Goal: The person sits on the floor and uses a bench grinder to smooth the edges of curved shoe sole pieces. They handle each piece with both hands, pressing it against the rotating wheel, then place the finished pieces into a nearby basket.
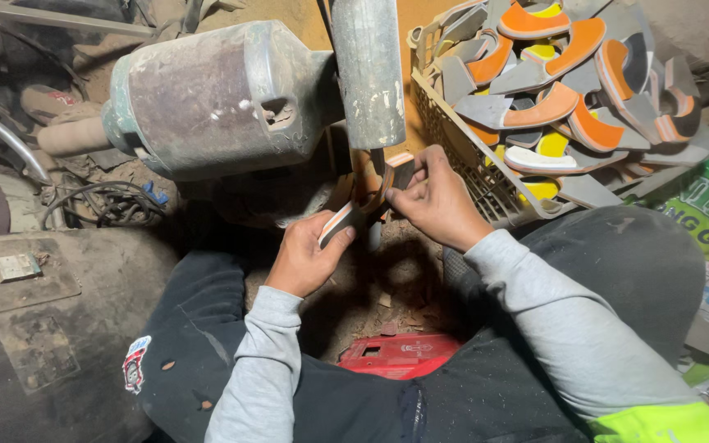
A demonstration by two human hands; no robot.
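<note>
Hands meet under a grimy motor (215, 98) with a spinning drum (368, 70), seen from the head camera. Left hand (305, 258) has its grip closed on the lower end of a curved grey-and-orange sole piece (363, 209); right hand (436, 201) pinches the upper end, fingers tight around it. Just right of the drum, a plastic basket (453, 139) holds a heap of similar pieces. A red box (400, 354) lies on the dirt floor between the knees.
</note>
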